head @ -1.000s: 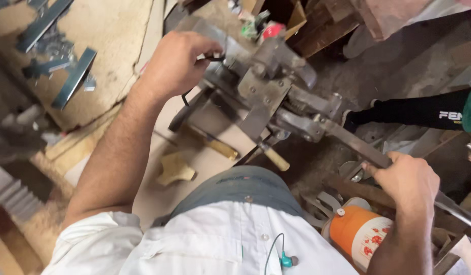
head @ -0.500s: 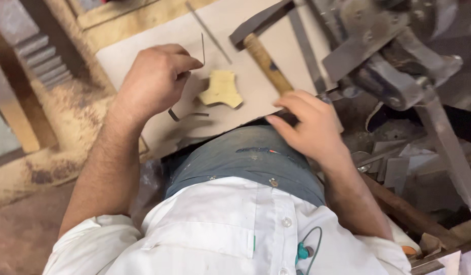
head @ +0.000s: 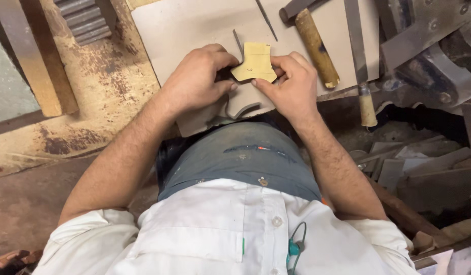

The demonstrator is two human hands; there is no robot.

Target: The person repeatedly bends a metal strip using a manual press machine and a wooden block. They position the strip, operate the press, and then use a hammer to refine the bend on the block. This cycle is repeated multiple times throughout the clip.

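Both my hands meet over a small tan cardboard cut-out (head: 254,63) with notched sides, lying on a pale flat sheet (head: 189,28). My left hand (head: 197,81) pinches its left edge with thumb and fingers. My right hand (head: 291,84) grips its right and lower edge. A curved grey metal piece (head: 240,111) lies on the sheet just under my hands, near the sheet's front edge.
A hammer with a wooden handle (head: 317,46) lies right of my hands. A long flat file with a wooden grip (head: 360,61) lies beside it. Grey metal machinery (head: 434,46) fills the upper right. Metal offcuts (head: 413,163) lie lower right; stacked grey strips (head: 85,20) upper left.
My view dropped from the lever machine to the sheet. My right hand left the machine's handle. Both hands closed in on the tan cut-out and now hold it.
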